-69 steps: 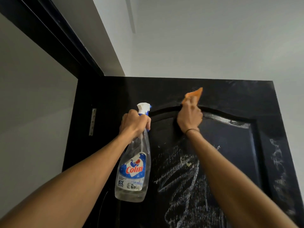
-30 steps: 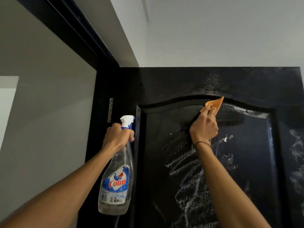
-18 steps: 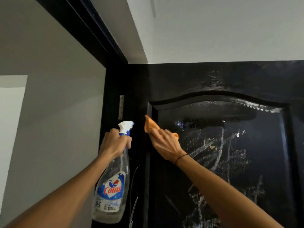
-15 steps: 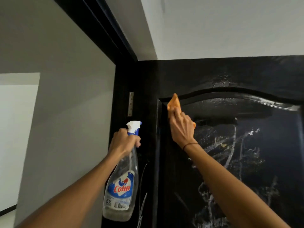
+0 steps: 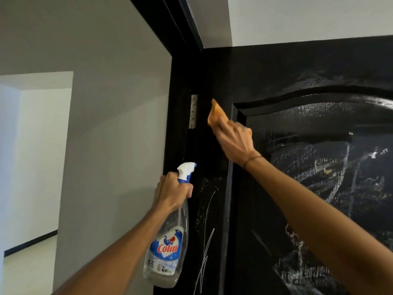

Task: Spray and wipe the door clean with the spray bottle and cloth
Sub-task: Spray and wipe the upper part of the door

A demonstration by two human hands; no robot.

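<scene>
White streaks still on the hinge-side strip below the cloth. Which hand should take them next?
Right, probably. The right hand already presses the orange cloth on the door just above the streaks. The left hand has its grip on the spray bottle, so it cannot wipe.

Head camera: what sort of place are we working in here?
Most likely indoors in a home, at a room doorway. A glossy black panelled door hangs on a metal hinge in a black frame, between plain white walls, and the left hand holds a household spray bottle.
</scene>
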